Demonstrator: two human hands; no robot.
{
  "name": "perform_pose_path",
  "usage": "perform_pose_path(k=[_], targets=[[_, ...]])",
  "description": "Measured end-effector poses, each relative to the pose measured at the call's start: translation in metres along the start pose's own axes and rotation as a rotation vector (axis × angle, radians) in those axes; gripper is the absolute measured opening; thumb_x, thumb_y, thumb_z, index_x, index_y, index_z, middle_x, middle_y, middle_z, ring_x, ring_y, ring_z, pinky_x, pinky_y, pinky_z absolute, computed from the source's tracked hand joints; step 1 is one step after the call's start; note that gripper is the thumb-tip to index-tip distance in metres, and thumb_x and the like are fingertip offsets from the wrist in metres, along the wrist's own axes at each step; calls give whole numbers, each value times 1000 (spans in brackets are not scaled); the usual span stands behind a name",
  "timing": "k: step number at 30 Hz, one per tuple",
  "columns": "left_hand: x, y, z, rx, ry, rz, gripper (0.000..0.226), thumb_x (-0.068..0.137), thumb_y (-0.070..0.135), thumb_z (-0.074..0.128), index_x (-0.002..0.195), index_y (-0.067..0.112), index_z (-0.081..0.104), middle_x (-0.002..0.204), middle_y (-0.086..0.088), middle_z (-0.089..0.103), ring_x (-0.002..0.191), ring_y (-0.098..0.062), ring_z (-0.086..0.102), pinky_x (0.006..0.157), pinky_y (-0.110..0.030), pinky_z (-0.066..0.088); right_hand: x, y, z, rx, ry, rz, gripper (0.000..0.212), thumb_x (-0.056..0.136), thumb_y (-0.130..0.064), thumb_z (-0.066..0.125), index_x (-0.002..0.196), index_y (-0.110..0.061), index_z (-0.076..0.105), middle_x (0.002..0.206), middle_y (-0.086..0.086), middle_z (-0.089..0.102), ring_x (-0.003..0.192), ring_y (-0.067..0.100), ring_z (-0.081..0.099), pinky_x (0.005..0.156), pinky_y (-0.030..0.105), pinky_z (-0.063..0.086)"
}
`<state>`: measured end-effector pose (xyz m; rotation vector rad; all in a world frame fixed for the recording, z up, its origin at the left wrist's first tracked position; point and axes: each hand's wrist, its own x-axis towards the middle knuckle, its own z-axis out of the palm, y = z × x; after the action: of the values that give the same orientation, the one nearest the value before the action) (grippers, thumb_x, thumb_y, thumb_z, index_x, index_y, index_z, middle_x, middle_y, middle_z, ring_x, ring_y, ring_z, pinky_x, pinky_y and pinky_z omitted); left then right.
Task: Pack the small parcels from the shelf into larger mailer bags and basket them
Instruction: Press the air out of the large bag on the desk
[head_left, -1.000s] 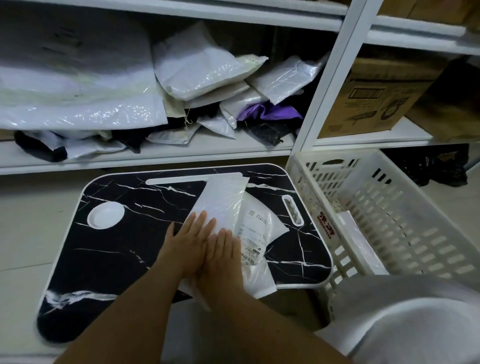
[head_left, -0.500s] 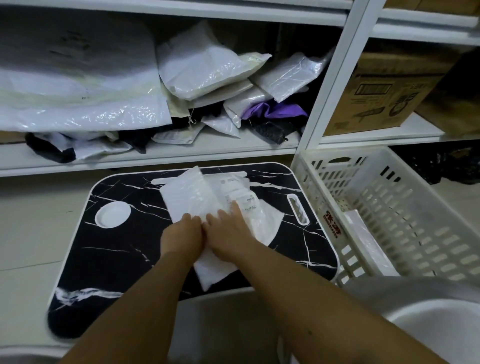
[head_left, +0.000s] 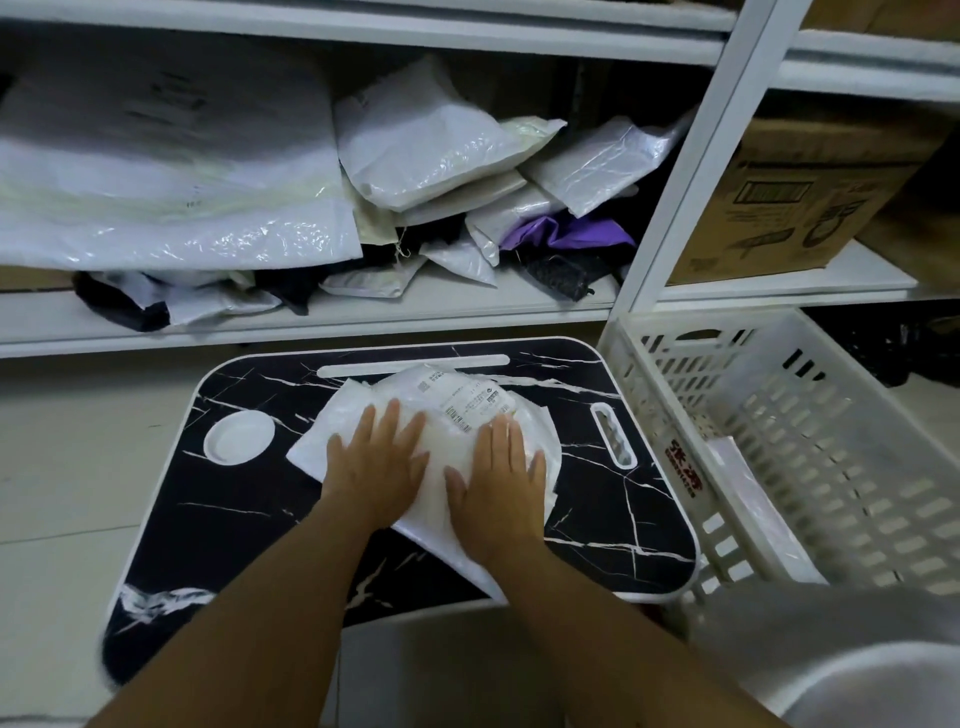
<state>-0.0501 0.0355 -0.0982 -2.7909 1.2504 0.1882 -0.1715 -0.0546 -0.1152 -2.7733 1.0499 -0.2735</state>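
Left hand (head_left: 375, 464): fingers straight and spread, palm flat on the white mailer bag (head_left: 431, 457), centre of frame. Right hand (head_left: 497, 478): fingers straight, closer together, pressing the same bag beside its printed label (head_left: 470, 402). Purpose, as judged: squeezing out air and flattening the bag so it will seal.

Bag lies on the black marble-pattern lap table (head_left: 249, 519), lower centre.

White basket (head_left: 810, 441), right of frame, just beside the table, ready to receive it.

Shelf (head_left: 311, 322), upper frame: small parcels (head_left: 426, 145) piled, unpacked.
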Motion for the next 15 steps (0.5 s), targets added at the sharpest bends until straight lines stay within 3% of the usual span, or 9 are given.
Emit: perform_pose_path(k=[2,4,6,9,13,15], targets=[[-8,5,8,37,-53,-35,63,97,58,9,152,31,-5,161,-5,-6,147,-29,5,108,-51,27,-3,6,8,14,-186,-10,83,90,-62,0,155,-11,9,163,9,0,150,26,-3,116,56,2],[-18,12,11,116,-56,-86,68,95,61,9,152,25,3,160,-11,5,141,-33,19,101,-49,32,3,11,7,3,-290,-44,84,88,-67,-3,155,-17,-3,162,5,-12,149,24,-14,116,56,-4],[-22,17,7,183,-18,-120,70,94,63,11,149,19,18,152,-16,26,127,-32,37,93,-45,36,15,17,2,-9,-360,-76,76,93,-65,7,155,-22,-3,162,1,-13,149,22,-14,117,57,-3],[-19,24,-3,183,61,-92,64,95,62,16,126,15,47,117,-10,56,99,-24,52,78,-35,40,32,24,-4,-32,-452,-99,68,97,-63,14,155,-31,-1,162,-5,-12,149,20,-12,116,58,-1],[-8,29,-17,41,44,-103,52,100,51,23,104,16,61,95,-4,65,84,-20,63,64,-28,39,36,22,-5,-62,-437,-101,59,99,-57,15,154,-34,7,163,-4,-5,150,25,-7,115,60,1],[2,24,-21,44,62,-86,39,101,35,29,102,17,64,93,-1,68,84,-19,63,63,-27,39,38,11,-6,-58,-341,-79,54,101,-50,22,150,-28,24,161,5,16,148,29,7,115,60,7]])
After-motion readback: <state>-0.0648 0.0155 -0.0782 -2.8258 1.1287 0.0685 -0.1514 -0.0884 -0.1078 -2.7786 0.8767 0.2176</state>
